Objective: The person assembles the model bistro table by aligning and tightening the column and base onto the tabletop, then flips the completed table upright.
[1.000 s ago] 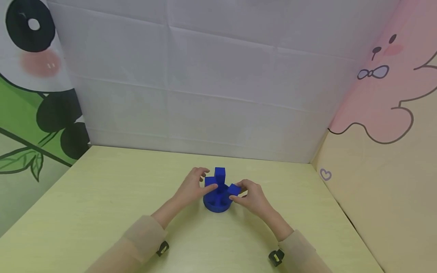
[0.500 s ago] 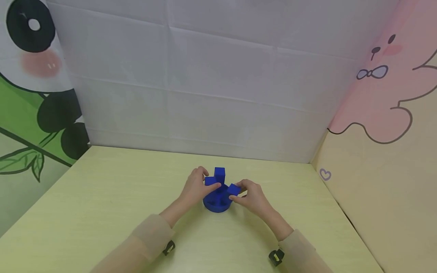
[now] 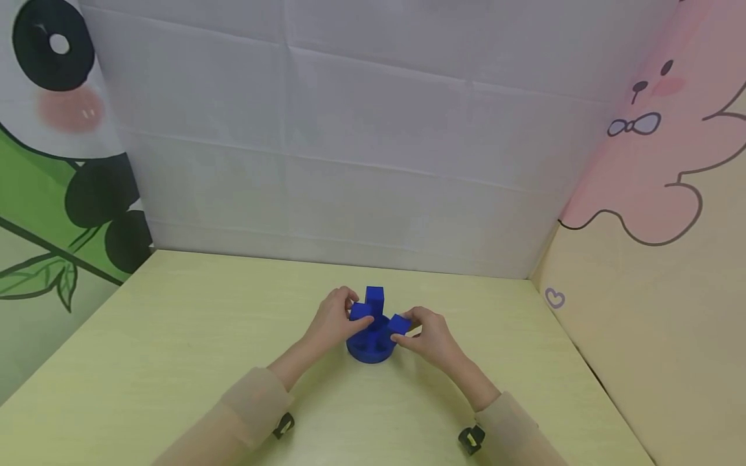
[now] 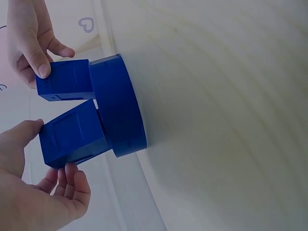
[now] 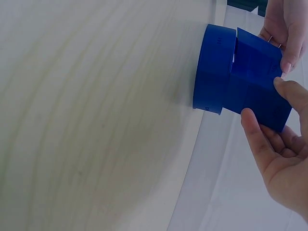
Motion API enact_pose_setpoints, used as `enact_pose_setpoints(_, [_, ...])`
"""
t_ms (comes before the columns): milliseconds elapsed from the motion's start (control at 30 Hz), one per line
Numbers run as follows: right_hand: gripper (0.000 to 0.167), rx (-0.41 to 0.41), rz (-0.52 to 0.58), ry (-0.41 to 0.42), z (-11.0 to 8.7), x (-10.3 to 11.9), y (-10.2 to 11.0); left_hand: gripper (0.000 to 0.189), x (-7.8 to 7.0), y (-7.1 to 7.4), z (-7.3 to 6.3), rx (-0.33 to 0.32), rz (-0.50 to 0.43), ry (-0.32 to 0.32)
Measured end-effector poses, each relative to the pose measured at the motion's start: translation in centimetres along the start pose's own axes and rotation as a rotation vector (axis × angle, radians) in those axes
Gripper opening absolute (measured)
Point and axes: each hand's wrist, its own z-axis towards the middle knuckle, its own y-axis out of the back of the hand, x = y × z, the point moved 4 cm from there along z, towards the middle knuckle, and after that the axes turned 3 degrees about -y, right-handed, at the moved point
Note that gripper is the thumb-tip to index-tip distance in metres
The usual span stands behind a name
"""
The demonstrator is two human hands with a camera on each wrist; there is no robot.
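Note:
A round blue base (image 3: 371, 353) with a rim and inner divisions sits on the table. My left hand (image 3: 331, 318) pinches a blue block (image 4: 74, 134) at the base's left side, thumb on one face and fingertips on the opposite one. On the right side, my right hand (image 3: 431, 333) pinches another blue block (image 5: 263, 103) between thumb and fingers near its outer end. Both blocks meet the base at their lower ends and lean outward. A third blue block (image 3: 375, 297) stands taller at the back of the base, untouched by either hand.
The pale wood-look table (image 3: 204, 336) runs back to a creased light sheet (image 3: 361, 129). Cartoon-printed panels flank it, a panda-like one (image 3: 70, 116) on the left and a pink one (image 3: 658, 162) on the right. Black straps (image 3: 471, 440) circle the wrists.
My left hand has closed its fingers in on the left block, its thumb coming across the near side. My right hand and its block have stayed in place.

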Motion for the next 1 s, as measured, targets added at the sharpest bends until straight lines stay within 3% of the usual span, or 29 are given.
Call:
enact_pose_setpoints(200, [0.037, 0.001, 0.006, 0.0, 0.01, -0.08, -0.04, 0.044, -0.1, 0.05, -0.24, 0.023, -0.017, -0.024])
enact_pose_setpoints(400, [0.037, 0.013, 0.002, 0.008, -0.03, -0.05, 0.01, 0.04, -0.3, 0.09, -0.2, 0.047, -0.007, -0.105])
enact_pose_setpoints(800, [0.036, 0.001, 0.009, -0.002, -0.06, 0.05, 0.06, 0.034, -0.57, 0.11, -0.48, 0.237, -0.078, -0.267])
enact_pose_setpoints(1000, [0.036, 0.003, 0.006, -0.001, 0.01, -0.09, -0.06, 0.036, -0.36, -0.16, -0.54, 0.22, -0.073, -0.276])
